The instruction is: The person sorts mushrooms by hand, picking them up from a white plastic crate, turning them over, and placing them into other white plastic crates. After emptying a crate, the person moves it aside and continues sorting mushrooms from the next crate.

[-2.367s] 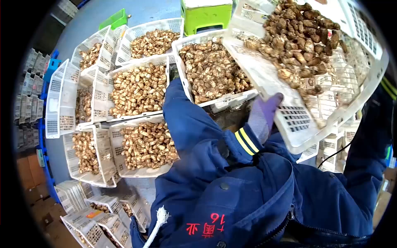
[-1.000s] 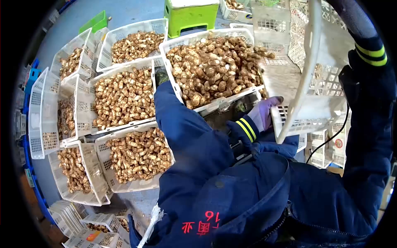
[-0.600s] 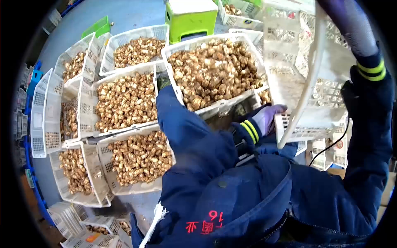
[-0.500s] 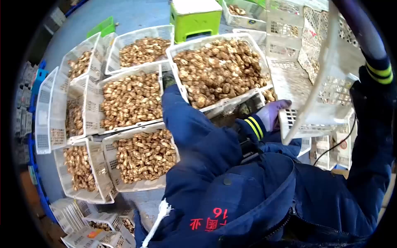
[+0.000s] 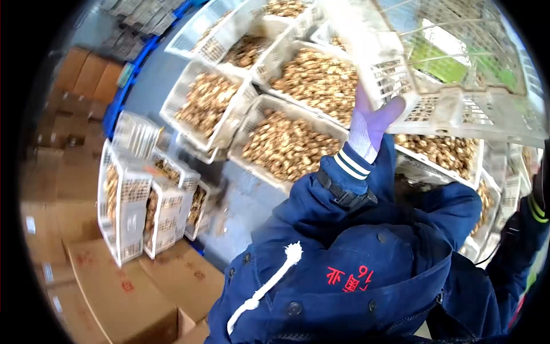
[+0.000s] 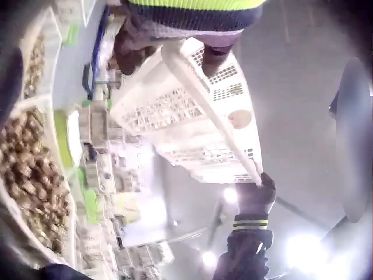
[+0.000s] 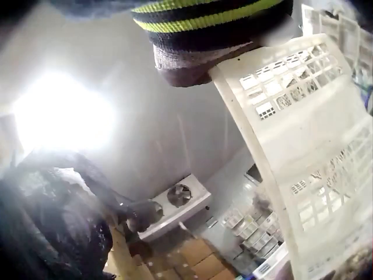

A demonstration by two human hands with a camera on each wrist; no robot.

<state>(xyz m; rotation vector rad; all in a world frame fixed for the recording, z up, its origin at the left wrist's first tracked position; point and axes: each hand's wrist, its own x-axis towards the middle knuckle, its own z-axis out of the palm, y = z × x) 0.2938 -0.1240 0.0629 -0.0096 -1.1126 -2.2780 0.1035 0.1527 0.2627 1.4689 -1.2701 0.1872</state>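
A white plastic crate point(image 5: 447, 117) with slotted walls is held up in both hands, tilted, and I see through its mesh to the floor. My left hand point(image 5: 371, 117), in a purple and grey glove, grips its near corner with the thumb on the outside. At the far right edge of the head view my right hand point(image 5: 539, 183) is mostly cut off. The right wrist view has that right hand point(image 7: 186, 67) holding the crate's rim point(image 7: 233, 105). In the left wrist view, the right hand point(image 6: 256, 195) grips the opposite end.
Below the held crate, a crate filled with brown mushrooms point(image 5: 444, 152) stands close to my body. Several more mushroom crates point(image 5: 266, 103) stand to the left on the blue-grey floor. Cardboard boxes point(image 5: 123, 286) are stacked at lower left, beside upright crates point(image 5: 134, 200). A green stool point(image 5: 438, 60) shows through the mesh.
The mushrooms slid out of the tilted crate into the one beneath. The crate, now without them, has been lifted away, and the head view has turned left towards the cardboard boxes.
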